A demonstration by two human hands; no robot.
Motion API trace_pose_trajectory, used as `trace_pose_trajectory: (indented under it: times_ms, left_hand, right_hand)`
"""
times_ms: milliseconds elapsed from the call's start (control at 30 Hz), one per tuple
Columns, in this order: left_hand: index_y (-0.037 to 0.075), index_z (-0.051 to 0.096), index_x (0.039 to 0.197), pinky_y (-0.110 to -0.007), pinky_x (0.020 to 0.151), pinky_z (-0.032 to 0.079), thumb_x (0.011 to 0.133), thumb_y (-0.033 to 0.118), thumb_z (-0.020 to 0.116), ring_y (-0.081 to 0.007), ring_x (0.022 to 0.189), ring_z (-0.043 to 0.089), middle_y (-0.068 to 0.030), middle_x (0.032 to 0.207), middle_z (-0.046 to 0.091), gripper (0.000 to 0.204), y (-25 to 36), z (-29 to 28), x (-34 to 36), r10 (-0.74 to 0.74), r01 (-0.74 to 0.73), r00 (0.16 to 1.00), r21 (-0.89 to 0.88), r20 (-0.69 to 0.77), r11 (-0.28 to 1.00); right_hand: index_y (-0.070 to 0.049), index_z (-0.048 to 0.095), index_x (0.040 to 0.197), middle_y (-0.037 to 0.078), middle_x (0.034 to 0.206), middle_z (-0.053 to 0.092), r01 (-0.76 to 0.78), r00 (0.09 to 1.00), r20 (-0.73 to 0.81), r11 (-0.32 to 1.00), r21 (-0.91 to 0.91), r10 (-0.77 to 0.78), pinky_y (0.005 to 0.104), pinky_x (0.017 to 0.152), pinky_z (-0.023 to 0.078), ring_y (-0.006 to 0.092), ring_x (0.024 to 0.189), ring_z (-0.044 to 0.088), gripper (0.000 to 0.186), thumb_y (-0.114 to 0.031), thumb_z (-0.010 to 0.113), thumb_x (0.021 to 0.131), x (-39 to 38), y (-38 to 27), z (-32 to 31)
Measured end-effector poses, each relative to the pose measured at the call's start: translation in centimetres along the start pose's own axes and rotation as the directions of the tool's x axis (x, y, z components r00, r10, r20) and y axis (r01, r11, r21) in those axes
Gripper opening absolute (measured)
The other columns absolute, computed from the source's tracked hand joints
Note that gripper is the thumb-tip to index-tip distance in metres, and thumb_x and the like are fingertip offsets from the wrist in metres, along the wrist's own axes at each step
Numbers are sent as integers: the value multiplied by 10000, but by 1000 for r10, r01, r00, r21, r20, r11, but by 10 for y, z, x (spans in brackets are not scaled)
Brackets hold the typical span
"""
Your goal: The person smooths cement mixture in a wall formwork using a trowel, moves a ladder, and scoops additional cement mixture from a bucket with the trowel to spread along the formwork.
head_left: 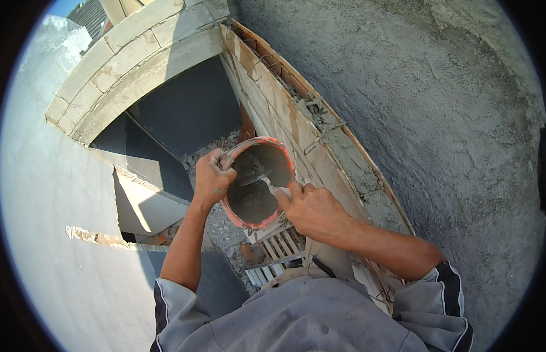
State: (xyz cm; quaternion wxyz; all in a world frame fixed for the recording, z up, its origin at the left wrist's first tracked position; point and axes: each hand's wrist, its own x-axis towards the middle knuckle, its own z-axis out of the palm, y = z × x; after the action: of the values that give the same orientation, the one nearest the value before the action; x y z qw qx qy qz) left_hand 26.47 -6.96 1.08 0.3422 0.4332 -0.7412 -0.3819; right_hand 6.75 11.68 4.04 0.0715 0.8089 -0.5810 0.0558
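An orange bucket [233, 218] with a mortar-smeared rim hangs in front of me, partly filled with wet grey mortar [253, 202]. My left hand [213, 179] is closed on the bucket at its upper left, where the wire handle meets the rim. From the right, my right hand [315, 215] reaches over the rim, its fingers wrapped round the handle of a small trowel [255, 179]. The trowel's metal blade lies at the surface of the mortar, and part of it may be sunk in. What supports the bucket from below is hidden.
Close on the right runs wooden formwork [279, 123] with bent wire ties and grey concrete [362, 173] along its top. Beyond it rises a rough plastered wall [455, 129]. Pale blocks [129, 47] stand at the far left. Below lie rubble and a slatted wooden piece [282, 246].
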Motion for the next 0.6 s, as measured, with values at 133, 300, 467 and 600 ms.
trace_pose_trajectory:
  times_ms: [133,300,467,600]
  left_hand:
    - [55,501,713,-233,561,305,698,-21,611,-45,640,367,67,693,437,134,33,6,2,36,-37,991,6,127,999]
    - [81,479,709,-216,565,305,717,-36,619,-19,641,368,76,685,440,182,55,17,2,147,-113,985,-302,93,947]
    - [91,471,751,-200,588,321,744,-43,643,-25,630,386,71,694,448,218,40,4,-12,107,-91,994,-385,21,918]
    - [90,478,793,-195,608,341,777,-50,669,-30,631,404,52,715,478,237,44,4,-26,4,-55,994,-457,-112,888]
  right_hand:
    - [32,687,1100,237,862,690,-210,976,63,978,18,208,343,608,583,262,795,734,360,-165,727,802,24,34,-18]
    - [-89,738,1205,114,728,677,-297,936,349,616,729,38,317,501,487,134,602,650,380,-118,730,827,-16,98,20]
    - [-37,622,1359,57,698,610,-583,807,589,-103,806,38,270,426,393,78,464,502,457,-104,678,911,-42,55,33]
    - [30,509,1437,53,721,590,-395,857,515,-622,676,15,215,401,333,51,445,454,502,-99,635,969,-58,27,53]
